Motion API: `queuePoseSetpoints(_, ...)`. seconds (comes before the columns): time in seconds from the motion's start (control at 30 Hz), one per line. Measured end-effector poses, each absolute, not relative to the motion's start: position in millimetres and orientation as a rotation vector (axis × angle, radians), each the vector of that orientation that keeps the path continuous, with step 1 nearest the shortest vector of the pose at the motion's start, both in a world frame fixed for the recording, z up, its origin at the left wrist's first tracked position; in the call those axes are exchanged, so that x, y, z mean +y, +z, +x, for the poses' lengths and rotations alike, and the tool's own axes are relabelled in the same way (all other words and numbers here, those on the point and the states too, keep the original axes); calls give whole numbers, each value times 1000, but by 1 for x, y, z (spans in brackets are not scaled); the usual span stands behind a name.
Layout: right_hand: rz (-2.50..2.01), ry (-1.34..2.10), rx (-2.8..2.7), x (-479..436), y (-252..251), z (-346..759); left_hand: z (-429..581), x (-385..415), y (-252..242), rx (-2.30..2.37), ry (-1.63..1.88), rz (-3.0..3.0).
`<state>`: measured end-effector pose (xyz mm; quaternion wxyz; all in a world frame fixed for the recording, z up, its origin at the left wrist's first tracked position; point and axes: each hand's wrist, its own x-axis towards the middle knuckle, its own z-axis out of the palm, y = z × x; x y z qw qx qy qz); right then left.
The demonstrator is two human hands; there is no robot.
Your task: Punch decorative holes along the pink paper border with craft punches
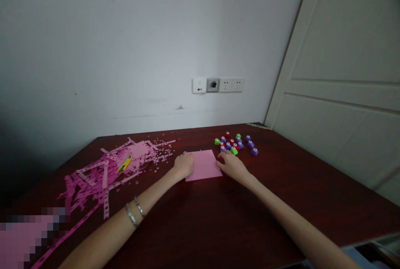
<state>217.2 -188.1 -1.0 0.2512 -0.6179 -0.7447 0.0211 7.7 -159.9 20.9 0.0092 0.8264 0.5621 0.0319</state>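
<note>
A square sheet of pink paper [204,164] lies flat on the dark red-brown table [193,227]. At the paper's left edge rests my left hand [184,165], its fingers curled together over the edge; whether anything is pinched under them is hidden. My right hand [231,166] is at the right edge, thumb and fingers apart, with the fingertips close to the paper. Just behind the right hand stand several small craft punches [228,145] in green, purple and red.
Punched pink paper strips and scraps [93,175] are heaped on the left, with a yellow cutter [124,164] on top. Tiny punched bits are scattered beside them. Behind the table is a wall with sockets [231,85]; a pale door [337,94] stands at right.
</note>
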Motion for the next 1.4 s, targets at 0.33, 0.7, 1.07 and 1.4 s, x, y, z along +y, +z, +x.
queuePoseSetpoints(0.33, -1734, -74, -1603, -158, -26, 362, 81, -123, -4, 1339, 455, 2566)
queuePoseSetpoints(0.7, -1739, 327, -1767, -81, -40, 404, 174, -72, -18, 1374, 437, 2552)
queuePoseSetpoints(1.07, -1470, 512, -1948, -27, -38, 373, 148, -9, -22, 1195, 500, 2585)
queuePoseSetpoints(1.4, -1278, 636, -1940, 25, -39, 309, 85, 33, -24, 1050, 620, 2453)
